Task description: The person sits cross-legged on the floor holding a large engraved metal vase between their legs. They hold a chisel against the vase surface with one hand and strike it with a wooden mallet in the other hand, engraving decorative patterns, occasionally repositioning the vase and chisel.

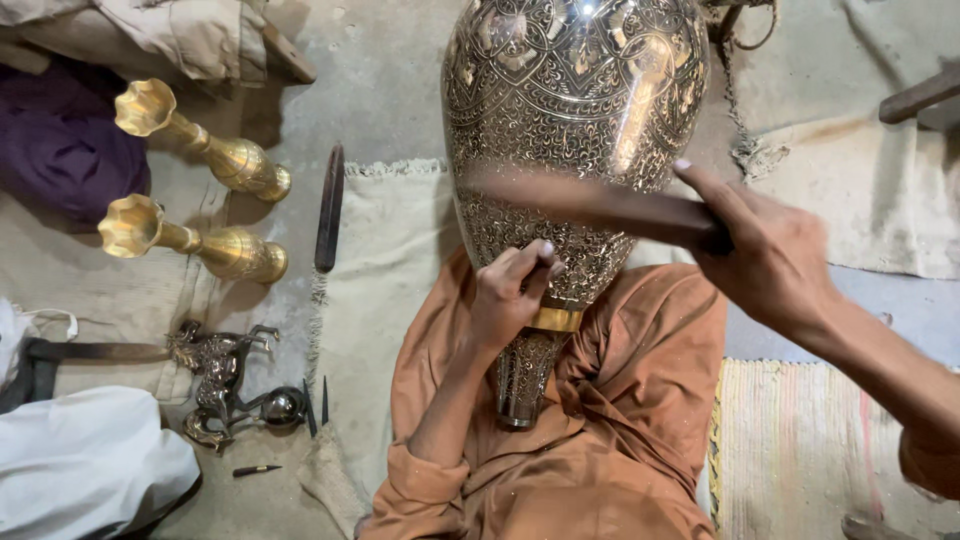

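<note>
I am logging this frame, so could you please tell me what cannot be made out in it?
- Head view: the stick in the right hand is motion-blurred; its striking end is unclear.
- Any tool in the left hand is hidden by its fingers.
- The engraved vase is cut off by the top edge.
- Small tools by the horse figurine are too small to identify.

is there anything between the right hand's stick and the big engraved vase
Nothing visible. The right hand holds a dark wooden stick, blurred, lying across the front of the engraved brass vase. The left hand rests against the vase lower down, below the stick, not between the two.
</note>
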{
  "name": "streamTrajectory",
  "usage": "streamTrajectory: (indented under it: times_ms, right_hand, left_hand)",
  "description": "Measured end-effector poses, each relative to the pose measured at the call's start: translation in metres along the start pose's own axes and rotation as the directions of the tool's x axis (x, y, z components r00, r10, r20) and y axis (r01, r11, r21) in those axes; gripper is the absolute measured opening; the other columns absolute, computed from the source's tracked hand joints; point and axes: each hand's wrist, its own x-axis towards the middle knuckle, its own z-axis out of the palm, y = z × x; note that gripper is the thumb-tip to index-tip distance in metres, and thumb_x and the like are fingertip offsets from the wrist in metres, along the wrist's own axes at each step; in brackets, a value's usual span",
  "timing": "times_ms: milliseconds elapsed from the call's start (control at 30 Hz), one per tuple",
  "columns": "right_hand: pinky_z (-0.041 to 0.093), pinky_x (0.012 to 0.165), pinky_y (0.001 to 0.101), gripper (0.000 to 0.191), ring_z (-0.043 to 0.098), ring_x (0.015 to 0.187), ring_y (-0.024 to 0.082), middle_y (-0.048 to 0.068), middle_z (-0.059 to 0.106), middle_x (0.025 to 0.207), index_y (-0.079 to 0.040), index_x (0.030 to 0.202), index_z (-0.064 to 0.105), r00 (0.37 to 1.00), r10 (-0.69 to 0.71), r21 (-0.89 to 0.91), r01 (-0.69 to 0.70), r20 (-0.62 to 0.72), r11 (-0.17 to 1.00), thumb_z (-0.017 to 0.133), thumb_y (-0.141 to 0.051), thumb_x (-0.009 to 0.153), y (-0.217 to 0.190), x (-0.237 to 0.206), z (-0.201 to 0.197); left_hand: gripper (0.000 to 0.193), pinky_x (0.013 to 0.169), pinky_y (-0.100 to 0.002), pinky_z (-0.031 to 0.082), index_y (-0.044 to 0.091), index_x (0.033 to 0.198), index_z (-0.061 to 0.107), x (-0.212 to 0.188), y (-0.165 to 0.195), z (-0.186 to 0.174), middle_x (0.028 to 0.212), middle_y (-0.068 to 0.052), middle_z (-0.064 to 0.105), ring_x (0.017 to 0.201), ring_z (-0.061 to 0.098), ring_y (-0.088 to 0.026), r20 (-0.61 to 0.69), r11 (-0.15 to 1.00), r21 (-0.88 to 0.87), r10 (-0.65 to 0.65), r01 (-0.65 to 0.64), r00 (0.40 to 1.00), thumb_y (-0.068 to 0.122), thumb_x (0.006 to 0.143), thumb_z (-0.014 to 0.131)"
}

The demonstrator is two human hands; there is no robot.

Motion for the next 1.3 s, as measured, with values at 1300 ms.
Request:
streamTrajectory:
  times_ms: [1300]
  right_hand:
    - [0.051,0.055,0.0376,0.05,0.068,0.067,0.023,0.007,0.069,0.085,-0.023,0.15,0.061,0.997,-0.004,-0.418,0.036,0.076,0.908,0.071,-0.027,0.1,0.051,-0.015,0.013]
  left_hand:
    - [0.016,0.075,-0.023,0.067,0.009,0.11,0.068,0.002,0.003,0.003,0.1,-0.004,0.074,0.09,0.075,-0.012,-0.024,0.969,-0.2,-0.151,0.143,0.988,0.007,0.096,0.075]
